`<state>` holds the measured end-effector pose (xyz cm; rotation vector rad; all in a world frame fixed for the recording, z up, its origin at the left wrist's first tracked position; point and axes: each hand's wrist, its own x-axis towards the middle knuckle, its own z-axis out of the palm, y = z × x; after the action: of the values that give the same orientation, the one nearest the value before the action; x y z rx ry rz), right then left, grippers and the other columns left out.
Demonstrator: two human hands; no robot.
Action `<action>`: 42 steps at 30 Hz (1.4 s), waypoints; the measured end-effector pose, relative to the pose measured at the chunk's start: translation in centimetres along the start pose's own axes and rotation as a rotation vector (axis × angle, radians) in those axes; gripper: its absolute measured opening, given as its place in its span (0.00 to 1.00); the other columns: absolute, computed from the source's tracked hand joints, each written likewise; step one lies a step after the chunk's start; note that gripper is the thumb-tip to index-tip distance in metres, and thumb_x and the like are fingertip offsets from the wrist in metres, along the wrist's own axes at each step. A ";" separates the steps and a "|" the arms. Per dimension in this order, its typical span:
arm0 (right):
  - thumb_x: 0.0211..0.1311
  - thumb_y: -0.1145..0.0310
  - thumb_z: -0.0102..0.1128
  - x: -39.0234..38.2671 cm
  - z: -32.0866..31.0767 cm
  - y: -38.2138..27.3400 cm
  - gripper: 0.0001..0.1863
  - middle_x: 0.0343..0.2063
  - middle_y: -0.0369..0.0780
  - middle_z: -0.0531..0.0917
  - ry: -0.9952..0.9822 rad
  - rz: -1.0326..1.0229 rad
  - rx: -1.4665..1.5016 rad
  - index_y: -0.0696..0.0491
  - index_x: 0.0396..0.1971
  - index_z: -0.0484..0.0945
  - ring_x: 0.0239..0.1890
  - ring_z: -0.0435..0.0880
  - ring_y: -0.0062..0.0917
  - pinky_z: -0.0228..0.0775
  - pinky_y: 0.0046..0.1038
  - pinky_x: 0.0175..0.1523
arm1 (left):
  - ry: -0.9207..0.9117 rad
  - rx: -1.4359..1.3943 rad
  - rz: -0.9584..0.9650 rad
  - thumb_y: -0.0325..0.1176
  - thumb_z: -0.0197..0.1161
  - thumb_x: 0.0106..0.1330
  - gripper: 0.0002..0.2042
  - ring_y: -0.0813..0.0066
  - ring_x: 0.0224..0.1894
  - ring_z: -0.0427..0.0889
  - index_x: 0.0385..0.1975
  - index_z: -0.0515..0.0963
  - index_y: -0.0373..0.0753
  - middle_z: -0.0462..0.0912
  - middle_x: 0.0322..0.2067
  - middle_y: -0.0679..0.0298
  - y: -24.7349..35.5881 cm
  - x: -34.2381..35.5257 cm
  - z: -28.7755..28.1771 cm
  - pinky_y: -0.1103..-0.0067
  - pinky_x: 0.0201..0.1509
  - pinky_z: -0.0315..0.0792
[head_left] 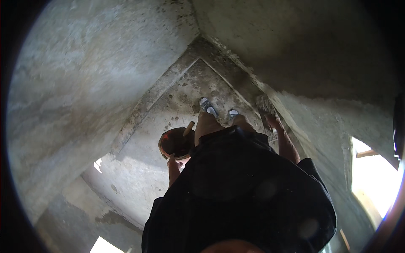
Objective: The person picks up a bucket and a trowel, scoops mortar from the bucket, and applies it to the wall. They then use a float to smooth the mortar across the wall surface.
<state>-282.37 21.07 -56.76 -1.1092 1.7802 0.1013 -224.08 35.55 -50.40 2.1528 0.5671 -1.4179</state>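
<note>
My left hand (172,162) grips the near rim of a round bucket (163,148) at my left side. Its inside is dark, with a reddish patch on the far left wall. A light wooden handle (189,128) sticks up over the bucket's far right rim; the rest of that tool is hidden inside. Out to the right, my right hand (276,123) is closed low by the wall, beside a long, mottled grey piece (265,105). Whether the fingers hold that piece is too dim to tell.
Rough, bare plaster walls (93,63) meet in a corner ahead. A raised ledge (168,78) runs along their foot, around the stained concrete floor (145,164). My sandalled feet (208,107) stand near the right wall (312,63). A bright window opening (375,181) lies at right.
</note>
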 end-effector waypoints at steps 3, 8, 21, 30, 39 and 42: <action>0.55 0.55 0.44 -1.8 1.2 -4.5 0.18 0.11 0.40 0.73 0.109 0.040 -0.001 0.54 0.17 0.73 0.15 0.74 0.24 0.61 0.30 0.19 | -0.136 0.043 0.084 0.46 0.64 0.44 0.44 0.38 0.50 0.61 0.57 0.46 0.35 0.47 0.55 0.39 3.9 1.7 0.8 0.56 0.50 0.61; 0.52 0.52 0.46 -1.8 4.6 -0.7 0.20 0.12 0.42 0.74 0.412 0.152 0.177 0.55 0.20 0.75 0.15 0.75 0.27 0.62 0.31 0.19 | 0.038 0.099 0.201 0.49 0.64 0.45 0.32 0.56 0.30 0.73 0.45 0.63 0.33 0.66 0.39 0.43 9.6 5.5 3.5 0.69 0.29 0.74; 0.56 0.57 0.47 21.1 17.1 35.4 0.16 0.36 0.39 0.76 0.448 0.419 -0.394 0.51 0.39 0.71 0.33 0.75 0.29 0.67 0.39 0.32 | 0.018 0.008 0.375 0.29 0.62 0.46 0.15 0.66 0.41 0.72 0.36 0.72 0.35 0.74 0.35 0.61 7.3 14.7 30.8 0.67 0.49 0.66; 0.57 0.52 0.44 33.3 18.8 24.5 0.16 0.25 0.40 0.78 0.234 -0.270 -1.091 0.47 0.37 0.72 0.26 0.77 0.37 0.69 0.37 0.27 | 0.029 -0.095 0.380 0.24 0.58 0.47 0.05 0.75 0.35 0.73 0.25 0.72 0.37 0.74 0.27 0.66 2.6 18.8 32.8 0.69 0.44 0.69; 0.54 0.41 0.41 45.4 13.5 12.2 0.30 0.31 0.51 0.77 0.052 0.013 -0.765 0.56 0.37 0.74 0.29 0.77 0.42 0.68 0.39 0.35 | 0.069 -0.338 0.300 0.26 0.61 0.48 0.07 0.75 0.34 0.74 0.27 0.71 0.36 0.74 0.28 0.65 1.0 19.7 37.1 0.68 0.44 0.71; 0.54 0.39 0.36 49.6 13.6 5.4 0.34 0.24 0.55 0.76 0.304 -0.186 -0.831 0.60 0.29 0.76 0.30 0.78 0.38 0.70 0.35 0.31 | 0.092 -0.378 0.312 0.26 0.60 0.48 0.07 0.74 0.33 0.75 0.26 0.71 0.35 0.74 0.28 0.64 1.4 21.0 37.7 0.69 0.44 0.71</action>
<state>-281.03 -0.11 -103.89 -1.9550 1.9341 0.6315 -242.54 12.92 -82.23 1.9084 0.4638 -0.9628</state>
